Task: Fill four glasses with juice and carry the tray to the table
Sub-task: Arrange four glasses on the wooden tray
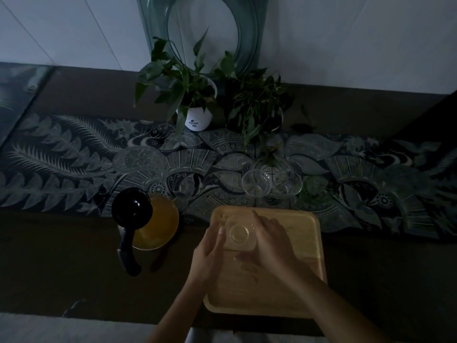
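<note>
Tray on dark counter, white wall

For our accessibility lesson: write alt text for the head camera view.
The left hand and right hand hold an empty glass over a wooden tray. A jug of juice stands left of it; two more glasses stand beyond.

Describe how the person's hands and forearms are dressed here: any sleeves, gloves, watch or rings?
The left hand and right hand are bare, ungloved. The left forearm and right forearm are uncovered to the frame's bottom edge; no sleeve shows. No watch, bracelet or ring is discernible, though the dim light could hide a thin one.
</note>
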`<state>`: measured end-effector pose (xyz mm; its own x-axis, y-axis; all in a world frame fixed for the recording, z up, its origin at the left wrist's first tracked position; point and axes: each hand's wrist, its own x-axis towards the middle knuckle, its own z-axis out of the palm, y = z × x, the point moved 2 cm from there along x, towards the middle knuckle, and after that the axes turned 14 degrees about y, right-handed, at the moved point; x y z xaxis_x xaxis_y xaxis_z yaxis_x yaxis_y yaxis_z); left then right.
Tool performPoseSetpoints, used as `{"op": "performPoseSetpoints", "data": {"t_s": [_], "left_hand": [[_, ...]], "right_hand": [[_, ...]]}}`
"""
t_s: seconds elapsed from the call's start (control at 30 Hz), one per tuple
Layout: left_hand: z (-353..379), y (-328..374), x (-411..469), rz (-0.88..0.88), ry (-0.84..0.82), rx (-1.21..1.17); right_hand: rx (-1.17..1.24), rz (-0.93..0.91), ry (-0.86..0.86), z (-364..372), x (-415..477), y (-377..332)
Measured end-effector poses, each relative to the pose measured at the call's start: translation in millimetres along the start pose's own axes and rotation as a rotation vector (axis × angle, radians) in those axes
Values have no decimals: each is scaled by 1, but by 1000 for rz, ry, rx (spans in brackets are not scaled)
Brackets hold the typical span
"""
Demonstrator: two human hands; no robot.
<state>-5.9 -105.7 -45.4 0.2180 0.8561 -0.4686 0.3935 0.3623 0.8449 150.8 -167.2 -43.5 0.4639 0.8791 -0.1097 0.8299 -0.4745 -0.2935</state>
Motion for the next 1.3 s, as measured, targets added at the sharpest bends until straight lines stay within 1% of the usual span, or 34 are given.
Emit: {"op": "performPoseSetpoints", "data": {"t_s": [0.07,0.17,0.23,0.3,0.43,0.53,0.63,0.8,0.97,1.07,1.17,1.23,1.3], "left_hand": [[-2,1,3,5,16,2],[-4,17,16,11,57,-14],[-1,32,33,28,68,-12],[8,50,53,71,53,21],[38,77,87,131,-2,122],[58,84,101,84,-63,190],[71,79,111,36,-98,191],[78,68,115,12,-64,155],[82,62,114,-16,-49,91],[75,78,103,11,-3,67],[63,90,90,48,34,-17],[56,99,77,98,31,-76],[53,110,59,154,22,-127]], "right_hand": [[-2,5,1,-8,3,2],[0,3,77,-32,21,13],[-63,-11,137,-48,43,22],[-112,-27,150,-60,69,28],[-174,-102,58,-57,111,32],[-214,-129,7,-45,127,36],[-195,-126,-20,-37,138,38],[-205,-113,-25,-33,139,41],[-165,-115,-56,-34,141,45],[-132,-87,-39,-39,143,39],[-114,-116,55,-50,142,31],[-101,-164,165,-65,135,28],[-34,-203,279,-85,118,29]]}}
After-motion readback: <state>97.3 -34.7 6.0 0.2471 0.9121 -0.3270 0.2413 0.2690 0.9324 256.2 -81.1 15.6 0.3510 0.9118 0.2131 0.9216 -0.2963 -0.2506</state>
